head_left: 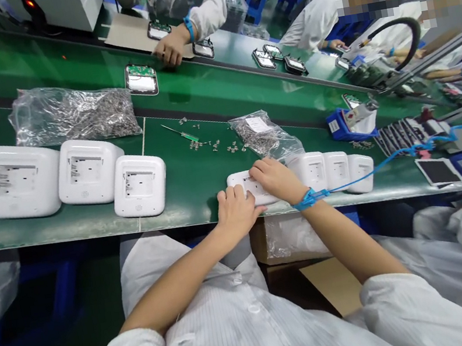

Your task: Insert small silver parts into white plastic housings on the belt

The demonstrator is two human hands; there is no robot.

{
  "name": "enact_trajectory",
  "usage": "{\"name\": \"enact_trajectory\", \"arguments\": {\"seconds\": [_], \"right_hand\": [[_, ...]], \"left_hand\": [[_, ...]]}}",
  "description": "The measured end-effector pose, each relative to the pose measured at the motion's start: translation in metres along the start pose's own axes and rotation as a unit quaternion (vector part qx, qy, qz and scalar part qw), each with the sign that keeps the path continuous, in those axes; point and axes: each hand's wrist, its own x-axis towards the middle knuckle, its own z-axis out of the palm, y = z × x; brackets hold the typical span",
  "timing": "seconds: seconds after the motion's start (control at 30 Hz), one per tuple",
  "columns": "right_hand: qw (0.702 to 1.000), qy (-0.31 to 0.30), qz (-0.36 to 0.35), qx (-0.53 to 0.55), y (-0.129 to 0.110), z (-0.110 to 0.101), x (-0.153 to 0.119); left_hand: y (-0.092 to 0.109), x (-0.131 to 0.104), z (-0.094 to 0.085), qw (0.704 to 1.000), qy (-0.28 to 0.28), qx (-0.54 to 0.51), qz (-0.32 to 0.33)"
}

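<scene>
A white plastic housing (239,180) lies on the green table near its front edge, between my hands. My left hand (236,210) touches its near left side, fingers bent against it. From above, my right hand (275,178) reaches over the housing with curled fingers on its upper part; a blue strap (309,197) circles that wrist. What my fingertips pinch, if anything, is too small to make out. More white housings (312,170) stand in a row just right of my right hand. On the left are three larger-looking white housings (140,185).
Beyond my hands lie a green screwdriver (188,136), loose small metal parts (233,148) and a bag of parts (260,132). A larger bag (74,113) is at the left. Across the green conveyor (99,71), a person's hand (170,47) rests beside circuit-board units.
</scene>
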Motion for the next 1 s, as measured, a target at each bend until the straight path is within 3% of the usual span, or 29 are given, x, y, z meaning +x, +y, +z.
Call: {"name": "enact_trajectory", "arguments": {"seconds": [0.13, 0.33, 0.47, 0.7, 0.77, 0.87, 0.93, 1.0], "right_hand": [[1.000, 0.001, 0.009, 0.020, 0.007, 0.007, -0.001], [0.983, 0.101, 0.073, 0.131, -0.001, 0.018, -0.017], [0.980, 0.115, 0.083, 0.142, -0.010, 0.023, -0.023], [0.972, 0.124, 0.061, 0.192, 0.000, 0.010, -0.028], [0.947, 0.192, 0.133, 0.221, 0.003, 0.011, -0.038], [0.843, 0.318, 0.328, 0.283, -0.004, 0.030, -0.056], [0.794, 0.343, 0.399, 0.304, -0.014, 0.052, -0.064], [0.785, 0.335, 0.422, 0.305, -0.024, 0.074, -0.068]], "left_hand": [[0.000, 0.000, 0.000, 1.000, 0.008, 0.008, 0.008], [0.000, 0.000, 0.001, 1.000, 0.005, 0.006, 0.002], [-0.001, 0.000, 0.001, 1.000, 0.002, 0.004, 0.000], [0.000, -0.003, -0.001, 1.000, 0.002, 0.010, -0.002], [0.000, -0.003, -0.002, 1.000, -0.006, 0.003, -0.004], [-0.001, -0.004, -0.003, 1.000, -0.005, 0.002, -0.006], [-0.002, -0.006, -0.004, 1.000, 0.002, 0.010, -0.008], [-0.003, -0.009, -0.004, 1.000, 0.007, 0.024, -0.007]]}}
